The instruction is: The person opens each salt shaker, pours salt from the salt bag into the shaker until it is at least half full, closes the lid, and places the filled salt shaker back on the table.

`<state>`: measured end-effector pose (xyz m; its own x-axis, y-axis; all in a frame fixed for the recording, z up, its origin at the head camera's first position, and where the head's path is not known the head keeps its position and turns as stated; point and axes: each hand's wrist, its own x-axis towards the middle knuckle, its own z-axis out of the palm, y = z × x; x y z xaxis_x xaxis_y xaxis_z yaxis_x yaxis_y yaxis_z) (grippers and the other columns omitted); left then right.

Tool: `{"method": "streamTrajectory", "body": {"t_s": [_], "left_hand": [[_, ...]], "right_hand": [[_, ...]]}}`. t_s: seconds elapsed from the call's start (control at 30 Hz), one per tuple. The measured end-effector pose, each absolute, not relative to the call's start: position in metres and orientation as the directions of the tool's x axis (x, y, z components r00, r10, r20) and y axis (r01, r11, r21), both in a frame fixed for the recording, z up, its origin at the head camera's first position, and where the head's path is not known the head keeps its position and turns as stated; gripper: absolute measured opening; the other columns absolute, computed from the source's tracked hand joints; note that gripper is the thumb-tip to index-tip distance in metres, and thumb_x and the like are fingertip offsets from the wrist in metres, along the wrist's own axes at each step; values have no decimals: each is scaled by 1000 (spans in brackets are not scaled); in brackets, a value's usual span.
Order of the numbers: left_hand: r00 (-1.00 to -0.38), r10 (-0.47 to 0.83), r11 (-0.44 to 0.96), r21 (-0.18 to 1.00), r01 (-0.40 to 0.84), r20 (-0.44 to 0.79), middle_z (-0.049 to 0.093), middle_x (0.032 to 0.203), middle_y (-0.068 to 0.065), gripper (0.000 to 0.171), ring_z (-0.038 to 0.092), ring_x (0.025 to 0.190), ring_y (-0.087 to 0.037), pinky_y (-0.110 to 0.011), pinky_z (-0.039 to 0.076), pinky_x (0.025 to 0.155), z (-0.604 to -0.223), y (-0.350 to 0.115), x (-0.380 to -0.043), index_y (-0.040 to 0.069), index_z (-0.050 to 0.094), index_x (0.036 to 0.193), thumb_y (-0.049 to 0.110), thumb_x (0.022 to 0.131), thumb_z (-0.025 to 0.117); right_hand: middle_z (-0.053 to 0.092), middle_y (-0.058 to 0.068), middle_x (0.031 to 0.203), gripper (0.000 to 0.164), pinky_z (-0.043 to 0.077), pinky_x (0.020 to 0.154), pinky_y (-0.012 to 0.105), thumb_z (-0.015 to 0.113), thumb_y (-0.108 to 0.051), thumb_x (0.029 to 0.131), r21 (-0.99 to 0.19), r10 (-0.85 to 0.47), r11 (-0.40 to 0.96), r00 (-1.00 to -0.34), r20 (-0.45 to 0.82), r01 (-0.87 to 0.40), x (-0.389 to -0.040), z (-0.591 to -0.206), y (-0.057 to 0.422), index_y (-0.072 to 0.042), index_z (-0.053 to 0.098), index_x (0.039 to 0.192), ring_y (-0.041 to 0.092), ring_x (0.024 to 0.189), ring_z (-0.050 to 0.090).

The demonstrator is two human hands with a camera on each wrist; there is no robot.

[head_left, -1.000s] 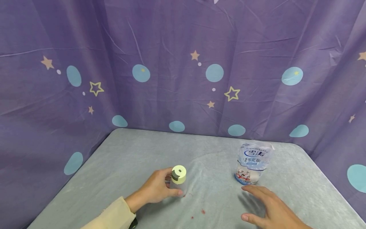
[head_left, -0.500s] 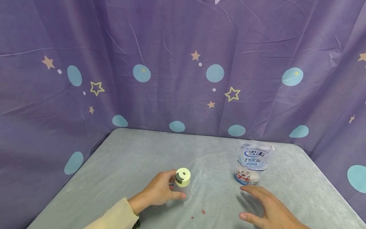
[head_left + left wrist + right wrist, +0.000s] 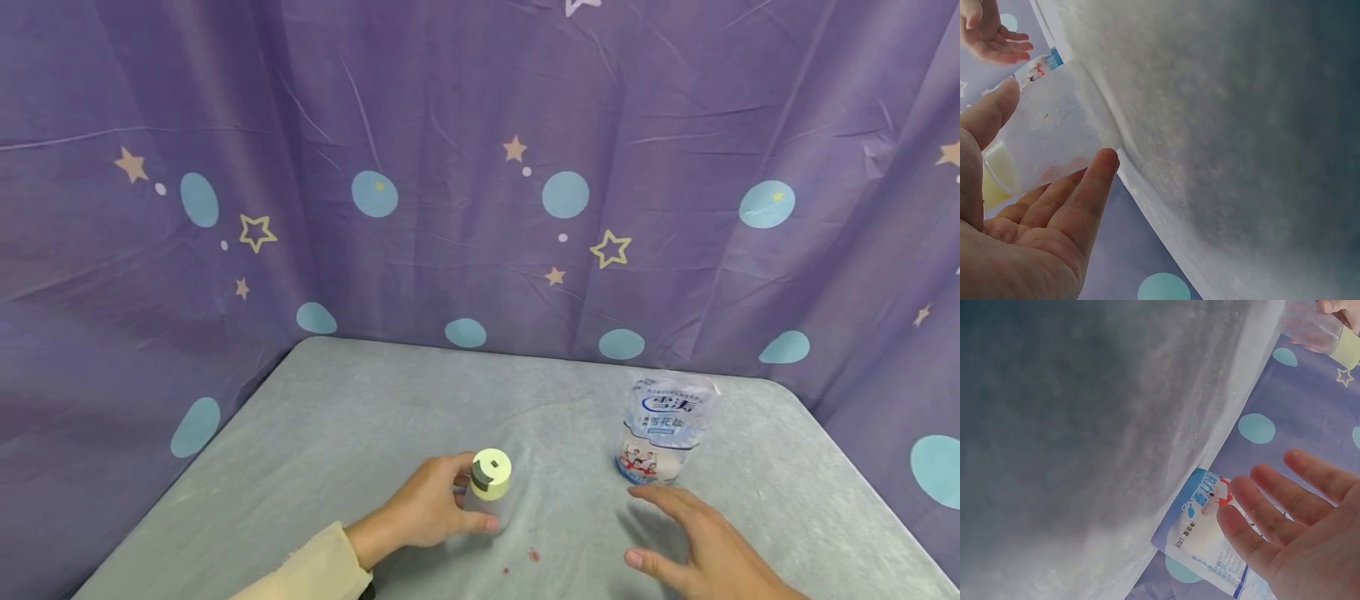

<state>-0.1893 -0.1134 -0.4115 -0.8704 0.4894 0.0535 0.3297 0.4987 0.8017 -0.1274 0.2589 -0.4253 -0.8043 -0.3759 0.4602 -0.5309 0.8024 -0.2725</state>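
My left hand (image 3: 429,507) grips a small clear seasoning bottle (image 3: 1060,125) with a pale yellow lid (image 3: 492,473). Thumb on one side and fingers on the other, it keeps the bottle upright, its base close over the table. Seen from the left wrist, the bottle's wall is see-through, with a few specks on it. My right hand (image 3: 705,542) hovers at the lower right, fingers spread and holding nothing. Just beyond its fingertips stands a white and blue salt bag (image 3: 663,429); the right wrist view shows the bag's lower part (image 3: 1200,540) beside the fingers.
A grey cloth covers the table (image 3: 375,400). Several small red spots (image 3: 534,555) mark the cloth in front of the bottle. A purple curtain (image 3: 465,250) with stars and blue dots hangs behind the table and along its sides.
My left hand has carried the bottle a little to the right and nearer to me. The right hand has drifted very slightly left; the salt bag stays where it was.
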Motion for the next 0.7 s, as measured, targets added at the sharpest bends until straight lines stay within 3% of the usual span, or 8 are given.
{"method": "streamTrajectory", "body": {"t_s": [0.27,0.5,0.7], "left_hand": [[-866,495,498,793,350,71,70,120,8,63,67,110,-21,-26,57,85,-411,-108,-185,18,66,129,30,74,94],[-860,504,485,799,356,78,69,119,8,64,67,109,-19,-24,56,85,-412,-103,-184,15,66,129,28,74,94],[-856,512,485,798,359,74,69,119,11,59,67,110,-18,-24,56,86,-413,-99,-183,19,67,126,29,74,94]], "right_hand": [[63,-18,129,61,55,88,41,88,-47,78,-288,-358,795,-796,487,-534,-128,-425,256,-30,65,132,11,114,64],[64,-16,127,60,47,94,21,89,-45,77,-297,-354,783,-784,510,-547,-129,-427,251,-22,68,128,12,113,64],[64,-17,127,59,50,91,25,89,-43,78,-333,-348,763,-786,511,-554,-129,-427,249,-21,69,128,10,110,65]]}}
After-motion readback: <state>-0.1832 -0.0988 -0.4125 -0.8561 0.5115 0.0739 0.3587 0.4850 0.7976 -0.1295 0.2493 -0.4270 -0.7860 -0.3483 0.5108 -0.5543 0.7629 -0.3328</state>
